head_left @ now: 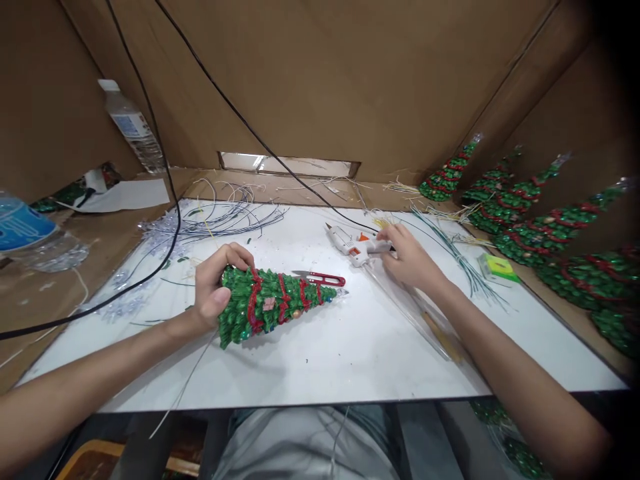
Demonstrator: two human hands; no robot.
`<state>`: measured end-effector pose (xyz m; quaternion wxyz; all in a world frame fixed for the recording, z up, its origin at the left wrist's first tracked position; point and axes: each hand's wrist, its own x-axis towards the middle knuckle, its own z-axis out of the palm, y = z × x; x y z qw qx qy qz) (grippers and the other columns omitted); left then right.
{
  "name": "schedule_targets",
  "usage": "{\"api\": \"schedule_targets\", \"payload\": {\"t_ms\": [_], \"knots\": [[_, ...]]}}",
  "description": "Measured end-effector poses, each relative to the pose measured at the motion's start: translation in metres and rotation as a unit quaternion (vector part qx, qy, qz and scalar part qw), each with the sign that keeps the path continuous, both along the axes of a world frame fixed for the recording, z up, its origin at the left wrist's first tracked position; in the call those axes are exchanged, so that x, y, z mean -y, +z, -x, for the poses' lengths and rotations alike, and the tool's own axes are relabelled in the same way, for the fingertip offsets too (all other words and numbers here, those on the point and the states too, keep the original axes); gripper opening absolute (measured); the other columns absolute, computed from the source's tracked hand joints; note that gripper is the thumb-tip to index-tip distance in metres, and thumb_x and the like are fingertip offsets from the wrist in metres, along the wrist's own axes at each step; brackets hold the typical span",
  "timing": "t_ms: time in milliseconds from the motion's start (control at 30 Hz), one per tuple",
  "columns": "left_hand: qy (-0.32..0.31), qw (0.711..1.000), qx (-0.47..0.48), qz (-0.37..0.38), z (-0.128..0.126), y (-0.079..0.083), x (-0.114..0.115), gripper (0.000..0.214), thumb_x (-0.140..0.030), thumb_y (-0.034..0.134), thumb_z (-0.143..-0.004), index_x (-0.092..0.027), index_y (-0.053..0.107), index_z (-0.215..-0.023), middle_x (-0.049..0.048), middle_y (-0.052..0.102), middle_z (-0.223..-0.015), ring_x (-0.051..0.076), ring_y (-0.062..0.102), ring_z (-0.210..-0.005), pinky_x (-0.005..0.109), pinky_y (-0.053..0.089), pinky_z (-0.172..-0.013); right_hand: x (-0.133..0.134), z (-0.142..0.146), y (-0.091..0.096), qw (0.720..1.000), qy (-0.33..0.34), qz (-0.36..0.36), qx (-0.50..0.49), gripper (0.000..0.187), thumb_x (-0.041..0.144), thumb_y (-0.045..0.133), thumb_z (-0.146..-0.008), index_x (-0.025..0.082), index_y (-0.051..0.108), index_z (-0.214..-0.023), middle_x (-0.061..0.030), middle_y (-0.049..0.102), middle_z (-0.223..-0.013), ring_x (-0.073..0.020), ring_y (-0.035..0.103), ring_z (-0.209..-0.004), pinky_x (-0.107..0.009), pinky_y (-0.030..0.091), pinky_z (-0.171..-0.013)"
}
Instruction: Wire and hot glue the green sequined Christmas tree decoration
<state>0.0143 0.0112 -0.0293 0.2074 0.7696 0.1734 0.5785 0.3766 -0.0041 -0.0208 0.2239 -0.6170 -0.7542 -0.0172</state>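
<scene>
A small green Christmas tree (270, 303) with red garland and tiny ornaments lies on its side, its clear tip pointing right. My left hand (217, 287) is closed around its wide base, thumb towards me. A thin white wire (183, 393) hangs down from near the base. Behind the tree, red-handled thread snips (320, 277) rest on the white board. On the right, my right hand (407, 257) has its fingers around the handle of a white hot glue gun (345, 241), whose nozzle points away to the left. Long clear glue sticks (400, 310) stretch back from the gun under my forearm.
Loose wires (230, 217) are strewn at the back left. A bundle of green wires (455, 253) and a green-yellow box (499, 267) lie right. Several finished trees (530, 233) line the right wall. Water bottles (133, 127) stand left; a black cable (240, 117) hangs across.
</scene>
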Motion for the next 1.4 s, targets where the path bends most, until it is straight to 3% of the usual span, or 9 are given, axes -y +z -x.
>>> {"api": "schedule_targets", "payload": {"t_ms": [100, 200, 300, 467, 567, 733, 867, 967, 1400], "knots": [[0.007, 1.0, 0.002, 0.001, 0.0, -0.001, 0.0, 0.035, -0.056, 0.051, -0.079, -0.022, 0.057, -0.079, 0.0058, 0.061, -0.071, 0.02, 0.052, -0.057, 0.036, 0.041, -0.05, 0.036, -0.006, 0.013, 0.997, -0.075, 0.016, 0.03, 0.007, 0.028, 0.046, -0.08, 0.023, 0.05, -0.081, -0.0064, 0.06, -0.079, -0.024, 0.055, -0.071, -0.035, 0.038, -0.063], [0.012, 1.0, 0.006, 0.014, -0.001, -0.002, 0.001, 0.037, -0.059, 0.052, -0.079, -0.023, 0.057, -0.078, 0.006, 0.061, -0.07, 0.021, 0.053, -0.057, 0.037, 0.041, -0.051, 0.074, -0.01, 0.016, 0.954, -0.225, 0.166, 0.108, 0.028, 0.053, 0.046, -0.084, 0.025, 0.051, -0.08, -0.005, 0.061, -0.071, -0.0248, 0.055, -0.064, -0.033, 0.033, -0.055], [0.013, 1.0, 0.012, 0.025, -0.001, -0.002, 0.001, 0.038, -0.061, 0.054, -0.077, -0.024, 0.057, -0.076, 0.0062, 0.061, -0.069, 0.021, 0.053, -0.057, 0.037, 0.04, -0.052, 0.098, -0.01, 0.01, 0.929, -0.254, 0.249, 0.102, 0.037, 0.061, 0.044, -0.084, 0.026, 0.051, -0.078, -0.0048, 0.063, -0.071, -0.0246, 0.057, -0.065, -0.033, 0.034, -0.055], [0.015, 1.0, 0.014, 0.018, -0.001, -0.003, 0.002, 0.039, -0.063, 0.053, -0.078, -0.024, 0.056, -0.076, 0.0061, 0.061, -0.069, 0.021, 0.052, -0.057, 0.037, 0.04, -0.052, 0.107, -0.01, -0.001, 0.936, -0.249, 0.239, 0.068, 0.028, 0.045, 0.042, -0.087, 0.026, 0.05, -0.069, -0.0052, 0.064, -0.068, -0.0236, 0.056, -0.063, -0.033, 0.035, -0.056], [0.009, 1.0, 0.009, 0.006, -0.001, -0.002, 0.002, 0.038, -0.059, 0.052, -0.08, -0.022, 0.057, -0.079, 0.0063, 0.06, -0.071, 0.021, 0.052, -0.059, 0.037, 0.04, -0.053, 0.113, -0.009, 0.001, 0.948, -0.26, 0.179, 0.031, 0.025, 0.044, 0.041, -0.088, 0.026, 0.051, -0.073, -0.0048, 0.064, -0.065, -0.0243, 0.057, -0.061, -0.033, 0.037, -0.057], [-0.003, 1.0, 0.003, -0.002, 0.0, -0.001, 0.002, 0.038, -0.057, 0.048, -0.081, -0.02, 0.056, -0.08, 0.0059, 0.06, -0.073, 0.019, 0.052, -0.06, 0.036, 0.039, -0.053, 0.137, 0.029, 0.012, 0.976, -0.174, -0.003, -0.13, 0.022, 0.046, 0.046, -0.092, 0.026, 0.052, -0.088, -0.0016, 0.063, -0.072, -0.0173, 0.057, -0.055, -0.03, 0.043, -0.054], [-0.005, 1.0, 0.003, 0.005, 0.0, 0.0, 0.001, 0.039, -0.059, 0.051, -0.08, -0.02, 0.057, -0.079, 0.0055, 0.06, -0.073, 0.019, 0.051, -0.06, 0.036, 0.039, -0.053, 0.146, 0.083, 0.018, 0.982, -0.031, -0.043, -0.181, 0.011, 0.031, 0.048, -0.095, 0.026, 0.057, -0.09, -0.0001, 0.059, -0.072, -0.0147, 0.054, -0.057, -0.028, 0.043, -0.052], [-0.009, 1.0, -0.004, 0.013, 0.001, 0.001, 0.001, 0.039, -0.06, 0.053, -0.078, -0.021, 0.058, -0.079, 0.0051, 0.061, -0.073, 0.019, 0.052, -0.06, 0.036, 0.04, -0.052, 0.14, 0.112, 0.017, 0.975, 0.024, -0.025, -0.221, 0.013, 0.026, 0.048, -0.096, 0.026, 0.058, -0.087, -0.0004, 0.058, -0.071, -0.0147, 0.053, -0.058, -0.028, 0.042, -0.052], [-0.003, 0.998, -0.045, 0.037, 0.003, 0.009, 0.008, 0.043, -0.064, 0.049, -0.081, -0.022, 0.058, -0.083, 0.005, 0.061, -0.078, 0.02, 0.053, -0.064, 0.037, 0.041, -0.055, 0.124, 0.137, 0.016, 0.985, 0.012, -0.022, -0.17, 0.027, 0.028, 0.049, -0.095, 0.022, 0.06, -0.071, -0.0012, 0.052, -0.062, -0.0126, 0.044, -0.048, -0.028, 0.035, -0.046]]}}
